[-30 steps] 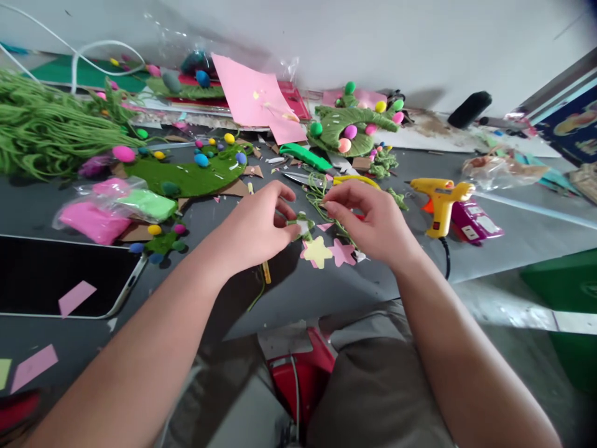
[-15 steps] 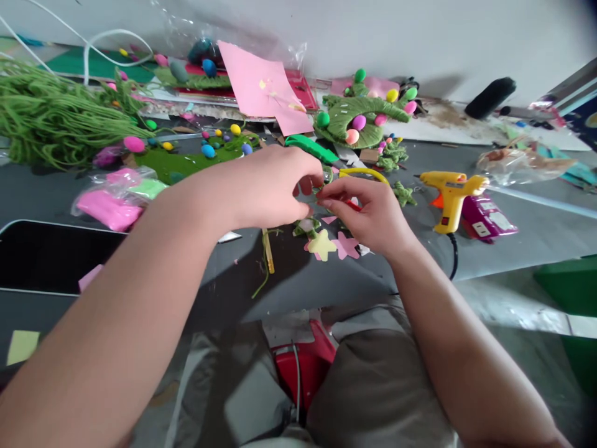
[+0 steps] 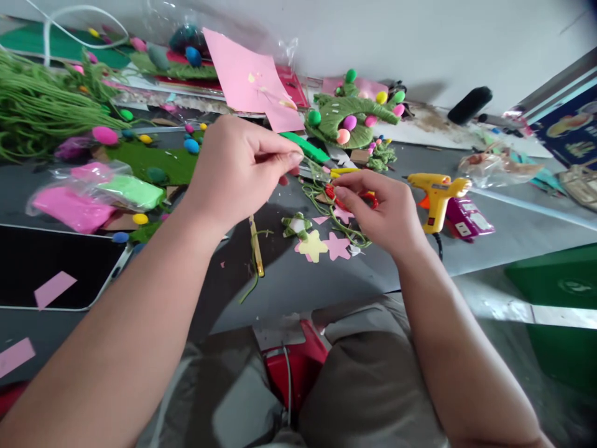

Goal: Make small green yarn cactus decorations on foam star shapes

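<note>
My left hand (image 3: pixel 254 171) is raised over the table with thumb and forefinger pinched together; whatever is between the tips is too small to make out. To its right, my right hand (image 3: pixel 375 205) also pinches, its grip blurred. Loops of green yarn (image 3: pixel 347 231) lie just below and left of the right fingers, close to red scissor-like handles (image 3: pixel 370 198) partly covered by that hand. Between the hands and nearer to me sits a small star partly wrapped in green yarn (image 3: pixel 297 225). Beside it are a yellow paper star (image 3: pixel 313 246) and a pink paper star (image 3: pixel 337 246).
A yellow glue gun (image 3: pixel 436 196) stands at right against a purple box (image 3: pixel 467 218). Behind the hands lie a green cutter (image 3: pixel 305 148) and a yarn-wrapped wreath with pompoms (image 3: pixel 357 118). At left are a green yarn bundle (image 3: pixel 41 106), bagged clay (image 3: pixel 74 208) and a tablet (image 3: pixel 51 261).
My hands have drawn apart: the left moved up and left, the right slightly right. The yarn-wrapped star, green yarn loops and red handles now show more fully. The view has shifted a little.
</note>
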`<state>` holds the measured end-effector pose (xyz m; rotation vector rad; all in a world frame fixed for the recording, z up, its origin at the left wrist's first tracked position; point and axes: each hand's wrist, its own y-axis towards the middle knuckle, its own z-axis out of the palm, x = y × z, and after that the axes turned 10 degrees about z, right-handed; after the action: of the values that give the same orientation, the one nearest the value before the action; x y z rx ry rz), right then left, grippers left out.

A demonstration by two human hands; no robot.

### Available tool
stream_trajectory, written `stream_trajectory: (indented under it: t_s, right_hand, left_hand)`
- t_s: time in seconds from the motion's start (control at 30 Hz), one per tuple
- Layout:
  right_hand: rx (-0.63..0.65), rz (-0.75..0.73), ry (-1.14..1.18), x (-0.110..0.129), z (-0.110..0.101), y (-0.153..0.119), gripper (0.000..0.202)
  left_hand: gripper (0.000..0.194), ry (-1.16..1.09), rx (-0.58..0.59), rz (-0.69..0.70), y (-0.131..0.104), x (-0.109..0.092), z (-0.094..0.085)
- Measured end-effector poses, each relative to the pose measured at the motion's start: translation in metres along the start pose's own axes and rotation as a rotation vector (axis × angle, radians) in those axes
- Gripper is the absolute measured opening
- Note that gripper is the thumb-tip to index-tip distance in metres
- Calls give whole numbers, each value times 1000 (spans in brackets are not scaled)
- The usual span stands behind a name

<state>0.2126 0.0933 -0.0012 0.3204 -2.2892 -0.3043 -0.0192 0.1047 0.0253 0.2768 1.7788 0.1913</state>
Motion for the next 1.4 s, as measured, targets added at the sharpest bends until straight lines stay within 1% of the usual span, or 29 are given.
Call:
stream_trajectory:
  t_s: [0.07, 0.1, 0.23, 0.3, 0.37, 0.43, 0.47, 0.53, 0.57, 0.6, 0.63, 0.7, 0.77, 0.8, 0.87, 0.9, 0.93, 0.97, 1.03, 1.1, 1.13, 1.17, 1.2, 1.23, 1.33, 1.37, 1.4]
  right_hand:
    - [-39, -15, -23, -1, -2, 0, 14]
    - [-47, -23, -29, -2, -1, 0, 13]
    - [3, -27, 3, -2, 4, 4, 11]
    - [24, -36, 0, -3, 6, 9, 12]
    - [41, -37, -65, -6, 8, 15, 12]
    - [64, 7, -138, -9, 10, 21, 13]
    - [73, 43, -139, -10, 11, 24, 13]
    - [54, 106, -46, -11, 11, 29, 15]
    - [9, 116, 32, -10, 11, 32, 16]
    - [-69, 107, 110, -8, 10, 34, 16]
    - [-180, 81, 175, -4, 9, 36, 16]
    - [-438, -21, 254, 7, 3, 38, 16]
    - [-663, -160, 278, 19, -6, 38, 16]
    - [-755, -228, 272, 24, -12, 38, 16]
    - [-902, -296, 220, 29, -23, 34, 15]
    - [-938, -284, 183, 28, -27, 31, 16]
    - [-932, -244, 140, 25, -32, 27, 17]
    - [-883, -181, 99, 20, -35, 23, 19]
    - [-670, -16, 28, 10, -41, 14, 18]
    - [-453, 133, -28, 0, -46, 4, 14]
    - [-365, 191, -41, -3, -49, 0, 12]
    - [-295, 236, -43, -5, -53, -5, 10]
    - [-233, 273, -35, -6, -58, -10, 10]
    - [-177, 303, -22, -6, -63, -14, 10]
    - [25, 389, 1, -8, -77, -27, 21]
    - [96, 403, -7, -10, -79, -31, 26]
    - [156, 402, -28, -12, -81, -34, 30]
  left_hand:
    - [15, 130, -26, 148, -1, -5, 4]
    - [17, 153, -39, 185, -1, -7, 6]
    - [11, 3, -135, 136, -2, -15, 12]
    - [9, -119, -159, 156, -1, -16, 11]
    - [8, -268, -150, 200, 0, -15, 7]
    - [10, -386, -157, 246, 1, -14, 0]
    - [11, -413, -157, 244, 2, -14, -4]
    - [11, -413, -164, 189, 3, -15, -12]
    - [10, -409, -176, 149, 3, -15, -15]
    - [8, -423, -189, 109, 4, -16, -17]
    - [7, -459, -204, 83, 4, -16, -19]
    - [7, -591, -215, 58, 6, -16, -19]
    - [5, -745, -200, 37, 8, -14, -18]
    - [8, -814, -205, 20, 10, -13, -18]
    - [21, -927, -295, -1, 15, -10, -18]
    - [24, -962, -350, -13, 18, -8, -20]
    - [24, -973, -401, -30, 20, -6, -22]
    - [21, -956, -434, -46, 22, -4, -24]
    - [10, -843, -420, -79, 25, 1, -26]
    - [6, -645, -344, -107, 25, 6, -25]
    - [12, -516, -404, -36, 25, 8, -22]
    - [13, -367, -344, 33, 23, 10, -20]
    - [9, -308, -293, 50, 21, 11, -17]
    - [10, -175, -217, 72, 19, 12, -14]
    - [17, 283, 146, 78, 13, 13, -11]
    - [19, 407, 267, 81, 11, 13, -11]
    - [19, 485, 365, 85, 10, 14, -12]
